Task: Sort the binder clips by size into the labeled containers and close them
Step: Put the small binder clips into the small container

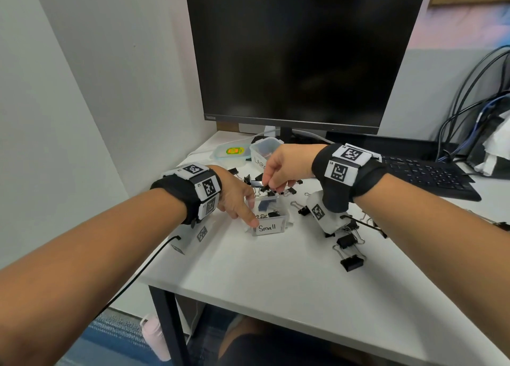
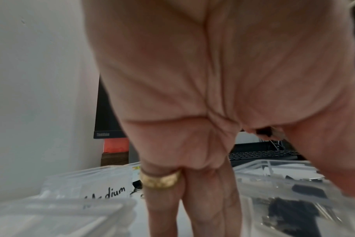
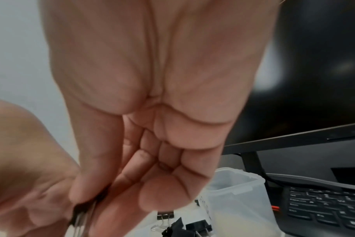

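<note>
A clear box labelled "Small" (image 1: 271,227) stands open on the white table (image 1: 276,283) with several small black clips inside. My left hand (image 1: 242,208) holds this box, thumb on its front left corner and fingers at its left side. In the left wrist view the Small box (image 2: 284,184) lies between thumb and fingers. Just above the box's far rim, my right hand (image 1: 271,185) pinches a small black binder clip (image 1: 266,188) between thumb and fingertips. The right wrist view shows that binder clip (image 3: 81,211) under the thumb.
An open "Large" box (image 1: 262,151) and a lid with a green sticker (image 1: 231,153) sit behind my hands. A "Medium" box (image 2: 103,194) stands left of my left hand. Loose clips (image 1: 350,262) are scattered at the right. Keyboard (image 1: 427,172) and monitor (image 1: 303,56) fill the back.
</note>
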